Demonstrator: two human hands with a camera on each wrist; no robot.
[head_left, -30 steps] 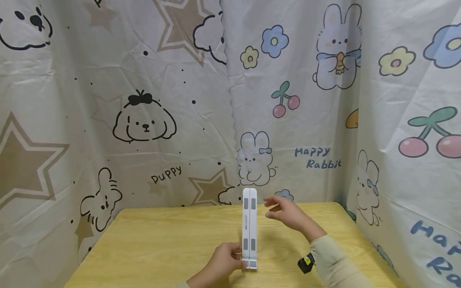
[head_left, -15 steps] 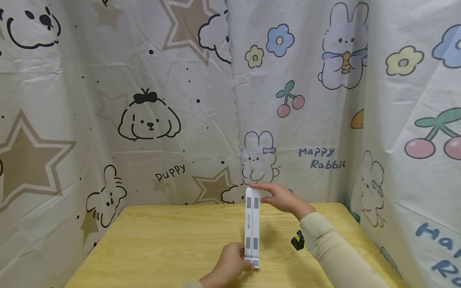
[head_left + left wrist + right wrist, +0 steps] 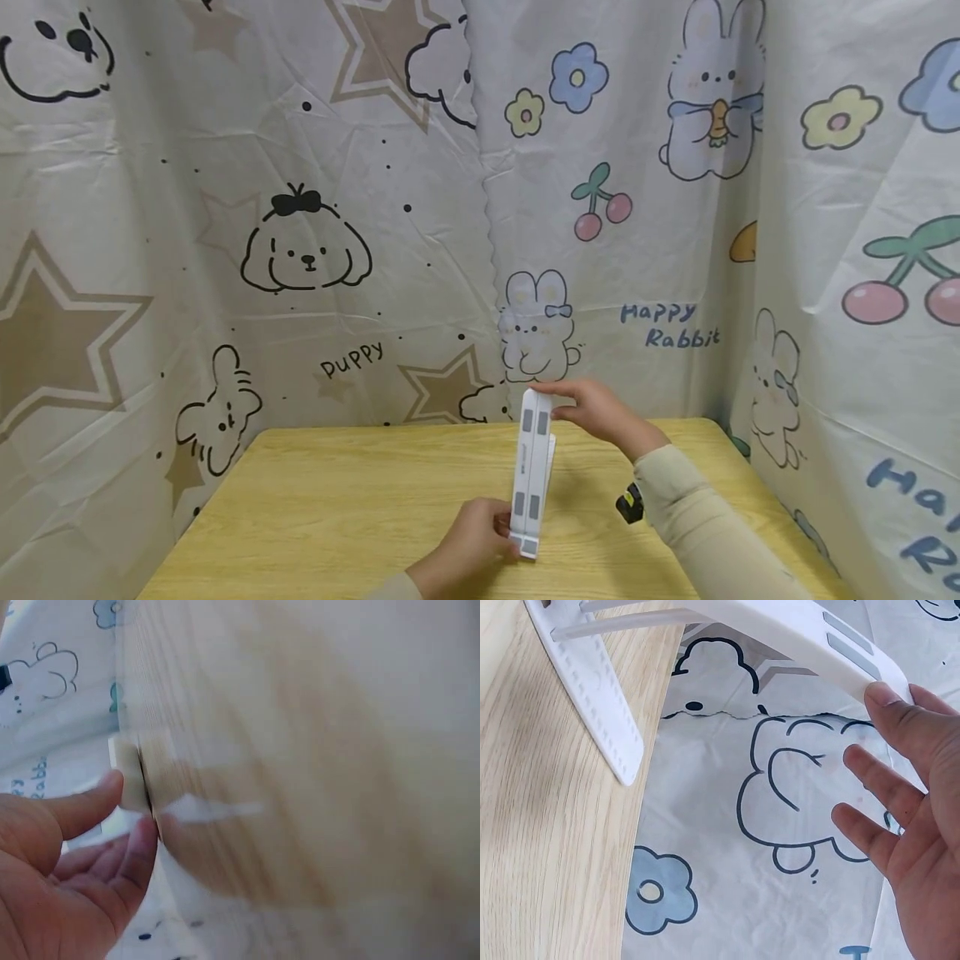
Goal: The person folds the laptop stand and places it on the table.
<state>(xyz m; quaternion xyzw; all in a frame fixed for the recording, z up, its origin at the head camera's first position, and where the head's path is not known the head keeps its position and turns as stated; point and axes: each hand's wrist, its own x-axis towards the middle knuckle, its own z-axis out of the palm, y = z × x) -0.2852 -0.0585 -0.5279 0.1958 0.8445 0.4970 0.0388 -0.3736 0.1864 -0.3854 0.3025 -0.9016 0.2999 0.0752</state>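
Note:
A white folding laptop stand with grey pads stands on end above the table, leaning slightly right in the head view. My left hand pinches its lower end between thumb and fingers; in the left wrist view the left hand holds a pale end piece. At the top end, my right hand grips with thumb and index finger. The right wrist view shows the right thumb on the stand, other fingers loose. There a slotted leg swings away from the padded arms, joined by thin struts.
The wood-grain table spreads under both hands. Behind and beside it hang pale curtains printed with puppies, rabbits and flowers. A small black device sits at my right wrist.
My right hand has moved left onto the stand's top and taken hold of it. The stand has tilted right, and a leg now shows behind it. My left hand keeps its pinch.

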